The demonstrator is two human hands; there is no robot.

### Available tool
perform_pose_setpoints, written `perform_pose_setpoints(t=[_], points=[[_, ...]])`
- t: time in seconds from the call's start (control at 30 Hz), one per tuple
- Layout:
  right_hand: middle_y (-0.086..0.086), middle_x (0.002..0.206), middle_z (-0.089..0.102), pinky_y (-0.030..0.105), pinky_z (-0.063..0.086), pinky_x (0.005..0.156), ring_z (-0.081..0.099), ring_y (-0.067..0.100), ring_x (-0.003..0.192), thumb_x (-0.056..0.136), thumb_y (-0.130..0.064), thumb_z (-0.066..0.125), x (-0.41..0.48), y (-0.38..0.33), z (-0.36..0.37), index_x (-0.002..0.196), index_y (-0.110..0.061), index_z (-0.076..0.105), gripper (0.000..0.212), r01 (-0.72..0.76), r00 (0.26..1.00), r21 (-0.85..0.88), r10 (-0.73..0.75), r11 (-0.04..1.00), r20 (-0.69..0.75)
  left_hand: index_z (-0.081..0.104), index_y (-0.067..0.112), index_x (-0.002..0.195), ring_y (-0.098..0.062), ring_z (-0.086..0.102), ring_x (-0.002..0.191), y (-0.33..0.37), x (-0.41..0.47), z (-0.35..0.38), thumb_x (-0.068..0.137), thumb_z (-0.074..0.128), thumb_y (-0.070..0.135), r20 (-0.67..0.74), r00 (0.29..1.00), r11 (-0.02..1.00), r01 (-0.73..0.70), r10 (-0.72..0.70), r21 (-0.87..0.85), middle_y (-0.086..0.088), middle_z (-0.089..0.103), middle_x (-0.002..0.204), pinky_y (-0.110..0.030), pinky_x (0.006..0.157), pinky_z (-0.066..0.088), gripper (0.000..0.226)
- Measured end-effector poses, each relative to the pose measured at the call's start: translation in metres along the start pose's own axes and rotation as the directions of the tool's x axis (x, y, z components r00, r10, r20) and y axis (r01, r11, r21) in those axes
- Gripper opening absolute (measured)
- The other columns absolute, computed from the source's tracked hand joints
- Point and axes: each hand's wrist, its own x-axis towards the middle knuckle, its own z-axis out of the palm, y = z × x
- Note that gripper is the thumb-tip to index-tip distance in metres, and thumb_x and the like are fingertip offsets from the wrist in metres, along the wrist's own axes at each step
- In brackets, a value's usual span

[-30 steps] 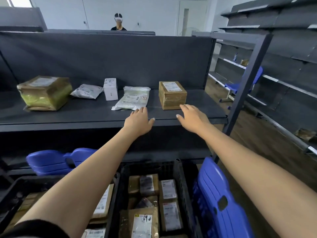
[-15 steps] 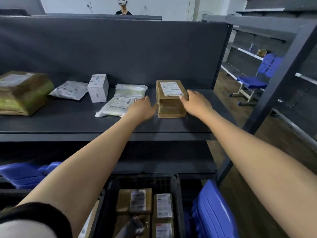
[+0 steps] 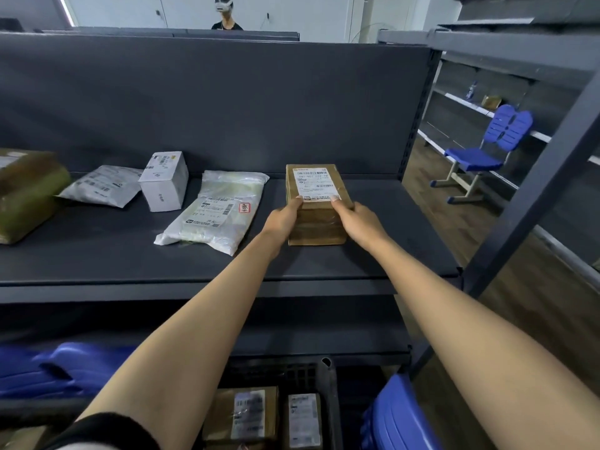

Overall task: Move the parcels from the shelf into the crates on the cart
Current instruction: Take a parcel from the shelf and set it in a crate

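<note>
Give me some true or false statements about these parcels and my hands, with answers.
1. The left hand and right hand both grip the brown cardboard box with a white label. True.
2. The small white rectangular carton lies on top of the clear plastic mailer bag. False: it stands on the shelf beside the bag.
3. The brown cardboard box is inside the black plastic crate. False: it is on the dark grey metal shelf.
4. The black plastic crate holds labelled brown parcels. True.
</note>
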Motion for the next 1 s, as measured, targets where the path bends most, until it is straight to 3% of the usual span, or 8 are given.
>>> perform_pose_setpoints(t=[0.13,0.23,0.33,0.47,0.63,0.77,1.0], points=[[-0.014,0.101,0.062,0.019,0.042,0.067,0.059,0.008,0.092,0.089,-0.067,0.044,-0.017,0.002,0.004,0.119,-0.029,0.062,0.052,0.044,0.998,0.087,-0.040,0.995,-0.048,0.059,0.014,0.125,-0.015,0.062,0.102,-0.005,-0.019,0.005,0.093,0.051,0.048,-0.035,0.998,0.994,-0.060,0.057,-0.095,0.000,0.067,0.114,-0.023,0.080,0.044,0.047],[-0.020,0.099,0.060,0.011,0.038,0.066,0.056,0.001,0.091,0.090,-0.064,0.046,-0.042,0.002,0.006,0.124,-0.030,0.060,0.049,0.094,0.994,0.154,-0.083,0.984,-0.076,0.060,0.029,0.110,0.005,0.062,0.084,-0.015,-0.047,0.007,0.093,0.052,0.045,-0.065,0.989,0.972,-0.145,0.135,-0.183,0.018,0.068,0.094,-0.012,0.064,0.040,0.025],[-0.018,0.107,0.061,0.007,0.036,0.068,0.054,0.000,0.096,0.090,-0.063,0.047,-0.074,0.003,0.012,0.128,-0.030,0.057,0.052,0.129,0.989,0.209,-0.109,0.969,-0.105,0.064,0.039,0.099,0.018,0.062,0.078,-0.028,-0.082,0.006,0.093,0.053,0.046,-0.109,0.973,0.942,-0.223,0.202,-0.249,0.030,0.070,0.083,-0.006,0.064,0.040,0.014],[-0.029,0.103,0.058,0.003,0.035,0.070,0.051,-0.010,0.094,0.089,-0.063,0.048,-0.125,0.005,0.022,0.133,-0.033,0.053,0.053,0.183,0.978,0.241,-0.153,0.953,-0.140,0.063,0.037,0.122,0.009,0.060,0.105,-0.050,-0.126,-0.001,0.091,0.055,0.048,-0.142,0.957,0.907,-0.284,0.251,-0.311,0.022,0.069,0.112,-0.012,0.079,0.041,0.033],[-0.043,0.096,0.060,-0.005,0.037,0.073,0.051,-0.027,0.094,0.088,-0.061,0.050,-0.197,0.010,0.039,0.137,-0.036,0.049,0.054,0.225,0.970,0.295,-0.185,0.928,-0.157,0.060,0.032,0.129,0.005,0.061,0.110,-0.084,-0.188,-0.016,0.093,0.055,0.042,-0.191,0.929,0.875,-0.364,0.317,-0.320,0.020,0.069,0.115,-0.019,0.090,0.045,0.037],[-0.045,0.102,0.060,-0.003,0.038,0.076,0.054,-0.021,0.100,0.084,-0.062,0.050,-0.260,0.010,0.053,0.137,-0.036,0.049,0.059,0.254,0.965,0.352,-0.213,0.901,-0.153,0.060,0.031,0.130,-0.005,0.060,0.117,-0.114,-0.245,-0.031,0.094,0.055,0.041,-0.176,0.903,0.842,-0.428,0.391,-0.328,0.012,0.068,0.122,-0.031,0.102,0.043,0.038],[-0.036,0.112,0.063,-0.002,0.040,0.080,0.057,-0.016,0.106,0.091,-0.053,0.053,-0.358,0.005,0.088,0.141,-0.030,0.044,0.056,0.305,0.952,0.417,-0.280,0.856,-0.122,0.057,0.026,0.133,-0.022,0.054,0.127,-0.162,-0.328,-0.070,0.082,0.060,0.055,-0.213,0.907,0.826,-0.419,0.363,-0.378,0.000,0.062,0.131,-0.051,0.110,0.037,0.058]])
